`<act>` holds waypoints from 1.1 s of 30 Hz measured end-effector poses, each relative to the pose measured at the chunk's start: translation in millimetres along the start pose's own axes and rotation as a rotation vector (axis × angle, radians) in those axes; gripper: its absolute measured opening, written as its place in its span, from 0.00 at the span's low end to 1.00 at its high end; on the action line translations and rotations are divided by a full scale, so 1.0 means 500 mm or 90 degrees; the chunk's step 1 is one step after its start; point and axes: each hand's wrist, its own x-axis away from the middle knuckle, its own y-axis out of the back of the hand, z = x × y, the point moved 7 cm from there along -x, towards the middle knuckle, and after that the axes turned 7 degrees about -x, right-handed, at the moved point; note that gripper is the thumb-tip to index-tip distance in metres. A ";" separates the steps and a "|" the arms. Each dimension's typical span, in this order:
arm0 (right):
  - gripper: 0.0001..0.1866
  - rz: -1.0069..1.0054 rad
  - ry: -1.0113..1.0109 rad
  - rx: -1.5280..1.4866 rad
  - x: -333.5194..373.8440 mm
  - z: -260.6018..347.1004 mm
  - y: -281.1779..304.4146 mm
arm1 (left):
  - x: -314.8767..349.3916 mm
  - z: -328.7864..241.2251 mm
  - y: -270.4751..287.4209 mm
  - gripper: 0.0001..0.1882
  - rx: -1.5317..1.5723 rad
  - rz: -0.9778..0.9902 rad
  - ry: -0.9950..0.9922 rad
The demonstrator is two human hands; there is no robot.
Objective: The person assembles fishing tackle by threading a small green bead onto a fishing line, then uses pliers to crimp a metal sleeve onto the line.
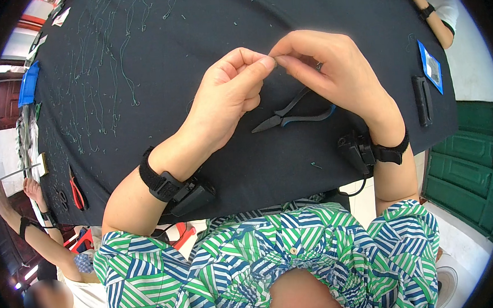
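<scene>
I see L hand (232, 90) and R hand (334, 69) pinching a tiny dark bit (276, 62) tip to tip, upper ctr, prob. for fine control; pliers (278, 120) just below, prob. for reach; green threads (122, 60) upper L, spread vs. tangling, I guess.

- Left hand (232, 90) and right hand (334, 69): fingertips meeting above black cloth (231, 177), pinching a tiny piece (275, 63), too small to ID.
- Dark pliers (281, 119) on cloth, nearer right hand.
- Green threads (123, 65) spread upper left.
- Red-handled tool (76, 191) at left edge.
- Blue packet (432, 67) beside black case (423, 101), far right.
</scene>
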 end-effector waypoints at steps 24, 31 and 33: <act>0.21 -0.157 -0.070 -0.013 -0.002 0.000 0.045 | 0.001 -0.001 0.000 0.07 -0.027 -0.019 0.004; 0.20 -0.117 -0.138 -0.270 0.009 -0.031 0.023 | 0.002 -0.001 -0.003 0.07 -0.024 -0.008 0.002; 0.20 -0.064 -0.197 -0.359 0.011 -0.034 0.003 | 0.004 0.000 -0.003 0.08 -0.011 -0.017 0.012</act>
